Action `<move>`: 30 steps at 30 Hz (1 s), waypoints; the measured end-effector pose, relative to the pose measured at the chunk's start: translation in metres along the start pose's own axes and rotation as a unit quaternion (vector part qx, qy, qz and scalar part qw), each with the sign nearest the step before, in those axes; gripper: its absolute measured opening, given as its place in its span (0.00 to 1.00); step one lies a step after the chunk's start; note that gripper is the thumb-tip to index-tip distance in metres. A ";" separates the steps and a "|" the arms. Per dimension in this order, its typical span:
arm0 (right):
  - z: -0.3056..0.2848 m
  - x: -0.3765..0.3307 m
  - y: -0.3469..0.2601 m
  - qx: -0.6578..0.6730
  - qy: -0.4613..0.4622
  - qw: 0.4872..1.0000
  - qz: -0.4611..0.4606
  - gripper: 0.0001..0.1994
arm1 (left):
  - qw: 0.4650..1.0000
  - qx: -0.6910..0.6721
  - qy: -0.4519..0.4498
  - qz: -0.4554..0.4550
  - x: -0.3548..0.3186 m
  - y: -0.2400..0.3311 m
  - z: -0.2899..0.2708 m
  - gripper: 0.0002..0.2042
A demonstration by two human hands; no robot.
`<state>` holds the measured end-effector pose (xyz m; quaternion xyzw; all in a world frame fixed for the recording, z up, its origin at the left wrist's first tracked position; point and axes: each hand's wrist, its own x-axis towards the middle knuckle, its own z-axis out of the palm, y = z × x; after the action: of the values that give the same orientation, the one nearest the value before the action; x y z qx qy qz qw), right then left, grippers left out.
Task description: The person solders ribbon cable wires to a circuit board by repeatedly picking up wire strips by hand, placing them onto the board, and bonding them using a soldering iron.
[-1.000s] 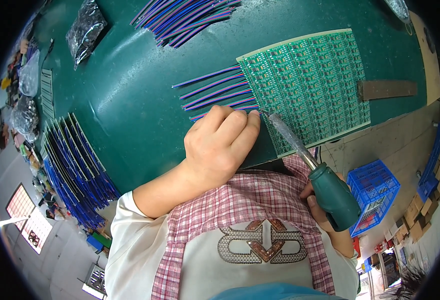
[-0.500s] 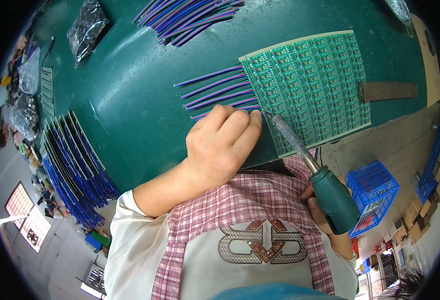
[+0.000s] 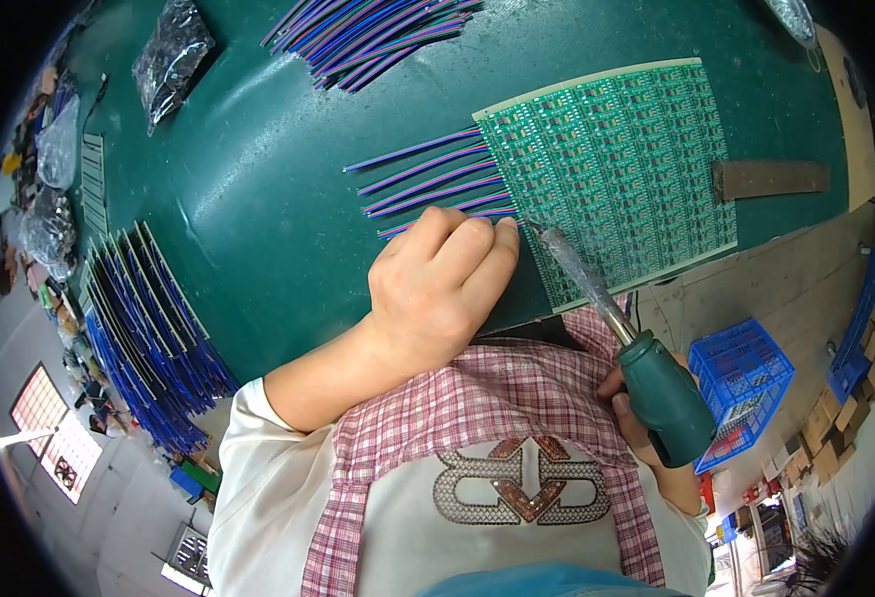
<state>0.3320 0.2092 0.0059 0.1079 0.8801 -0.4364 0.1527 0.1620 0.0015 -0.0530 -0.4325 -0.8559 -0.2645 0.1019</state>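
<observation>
Left hand [image 3: 437,289] on ribbon wire [image 3: 428,184], right hand [image 3: 637,418] — soldering iron [image 3: 622,338]

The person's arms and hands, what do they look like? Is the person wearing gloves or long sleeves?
No gloves: the left hand and the right hand are both bare. The left forearm is bare too, up to a short white sleeve near the elbow. A pink-and-white checked apron with a sparkly emblem lies over the white shirt. I see no rings, watch or bracelets. The right arm is mostly hidden.
</observation>
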 end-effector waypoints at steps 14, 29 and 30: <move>0.003 -0.009 0.015 0.033 -0.018 0.999 0.009 0.13 | 1.000 0.012 0.007 0.010 0.000 -0.001 0.001 0.14; -0.001 -0.004 0.004 -0.020 -0.012 1.000 -0.011 0.03 | 1.000 0.025 0.000 0.010 -0.001 0.001 0.001 0.15; 0.003 -0.009 0.010 -0.025 0.010 0.999 -0.019 0.03 | 1.000 0.024 0.000 0.010 0.000 0.001 0.001 0.15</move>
<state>0.3443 0.2125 0.0007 0.0919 0.8941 -0.4162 0.1379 0.1630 0.0022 -0.0533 -0.4387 -0.8575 -0.2430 0.1152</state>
